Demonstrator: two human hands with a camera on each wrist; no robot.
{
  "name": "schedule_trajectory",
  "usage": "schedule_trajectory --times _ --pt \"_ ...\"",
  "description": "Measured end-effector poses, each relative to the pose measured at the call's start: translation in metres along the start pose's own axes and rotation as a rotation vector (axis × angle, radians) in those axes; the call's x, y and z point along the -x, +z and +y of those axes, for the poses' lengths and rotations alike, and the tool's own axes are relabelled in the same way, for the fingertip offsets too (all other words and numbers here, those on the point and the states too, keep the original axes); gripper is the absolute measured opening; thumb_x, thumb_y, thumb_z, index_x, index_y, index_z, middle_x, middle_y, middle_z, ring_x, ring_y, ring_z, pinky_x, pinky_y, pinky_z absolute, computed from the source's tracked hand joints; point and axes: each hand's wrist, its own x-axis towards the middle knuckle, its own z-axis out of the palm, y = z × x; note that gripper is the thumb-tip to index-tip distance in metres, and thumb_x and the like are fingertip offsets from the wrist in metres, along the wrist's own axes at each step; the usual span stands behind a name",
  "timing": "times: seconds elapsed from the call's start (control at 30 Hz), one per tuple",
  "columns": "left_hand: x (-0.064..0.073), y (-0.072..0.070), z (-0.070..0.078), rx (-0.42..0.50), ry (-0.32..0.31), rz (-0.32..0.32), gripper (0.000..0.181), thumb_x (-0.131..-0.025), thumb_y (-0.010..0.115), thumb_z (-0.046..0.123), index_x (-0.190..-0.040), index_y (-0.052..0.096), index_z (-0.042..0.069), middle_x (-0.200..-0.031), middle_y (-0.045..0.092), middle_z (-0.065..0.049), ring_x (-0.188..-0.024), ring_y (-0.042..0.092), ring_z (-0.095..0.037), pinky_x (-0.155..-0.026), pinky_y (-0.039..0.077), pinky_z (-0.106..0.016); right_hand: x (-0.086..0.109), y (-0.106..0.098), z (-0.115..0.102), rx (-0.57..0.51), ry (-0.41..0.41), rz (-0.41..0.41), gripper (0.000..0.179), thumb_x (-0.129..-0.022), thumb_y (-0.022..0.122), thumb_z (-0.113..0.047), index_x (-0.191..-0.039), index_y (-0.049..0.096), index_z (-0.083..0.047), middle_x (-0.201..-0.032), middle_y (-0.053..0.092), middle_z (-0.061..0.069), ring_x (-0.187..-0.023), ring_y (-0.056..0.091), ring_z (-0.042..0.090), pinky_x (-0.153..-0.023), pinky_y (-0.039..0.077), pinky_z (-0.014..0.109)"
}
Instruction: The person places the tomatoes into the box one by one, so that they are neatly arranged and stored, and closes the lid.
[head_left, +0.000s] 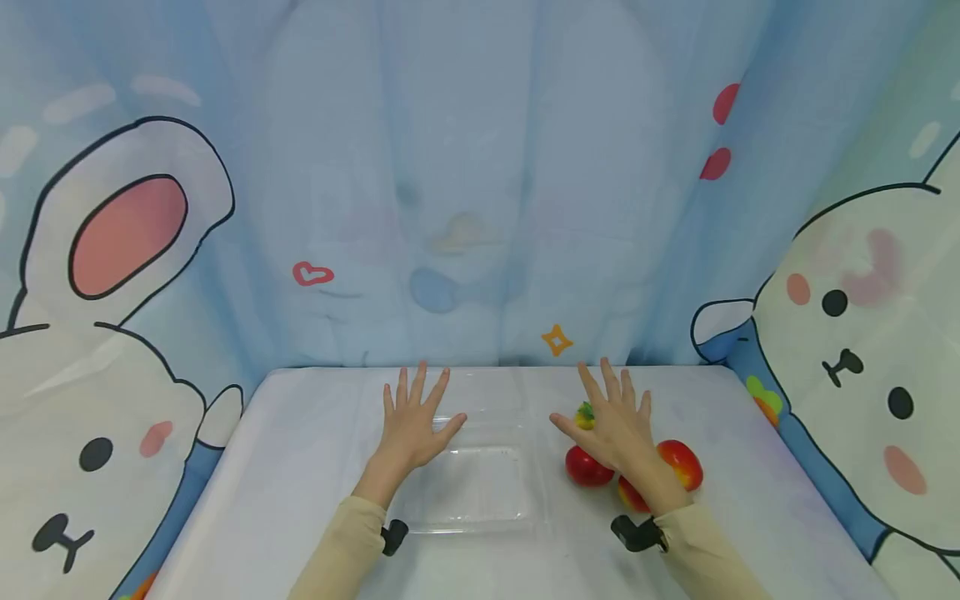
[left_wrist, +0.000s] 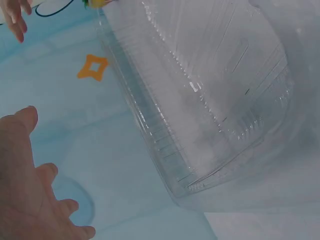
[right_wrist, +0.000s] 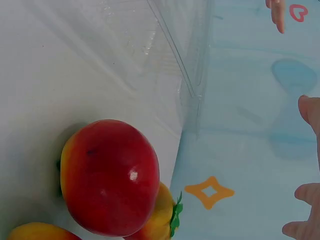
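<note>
My left hand point(head_left: 411, 432) hovers with fingers spread over the left side of a clear plastic container point(head_left: 472, 492). The left wrist view shows the ribbed container point(left_wrist: 200, 95) beside that hand point(left_wrist: 25, 185), apart from it. On the right, my right hand point(head_left: 617, 425) is also spread, holding nothing, above a group of fruits. These are a red fruit point(head_left: 587, 467), a red-and-yellow one point(head_left: 681, 463), another partly hidden under the wrist point(head_left: 632, 495), and a yellow one with green leaves point(head_left: 585, 414) partly behind the thumb. The red fruit point(right_wrist: 111, 177) looms large in the right wrist view.
A white-covered table point(head_left: 285, 467) carries everything. Behind it hangs a light blue curtain point(head_left: 465, 167) with cartoon rabbits on both sides. Each wrist wears a black camera strap, such as the right one point(head_left: 637, 533).
</note>
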Motion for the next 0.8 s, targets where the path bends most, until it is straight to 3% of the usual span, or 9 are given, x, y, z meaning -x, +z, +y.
schedule_trajectory --times 0.5,0.8 --pt "0.004 0.010 -0.025 0.143 -0.047 -0.021 0.073 -0.098 0.045 0.056 -0.158 0.023 0.022 -0.163 0.012 -0.018 -0.147 0.006 -0.047 -0.113 0.010 -0.069 0.000 0.009 0.007 -0.029 0.010 -0.037 0.096 -0.087 0.053 -0.069 -0.158 0.020 -0.014 -0.162 0.009 0.024 -0.142 0.009 0.056 -0.105 0.003 0.079" --pt "0.020 0.021 -0.040 0.245 -0.061 -0.007 0.064 -0.099 0.050 0.037 -0.155 0.031 0.013 -0.160 0.018 -0.026 -0.142 0.015 -0.055 -0.109 0.019 -0.072 0.002 0.016 0.006 -0.067 -0.004 -0.038 0.093 -0.088 0.055 -0.067 -0.156 0.027 -0.010 -0.160 0.014 0.026 -0.141 0.012 0.057 -0.104 0.005 0.080"
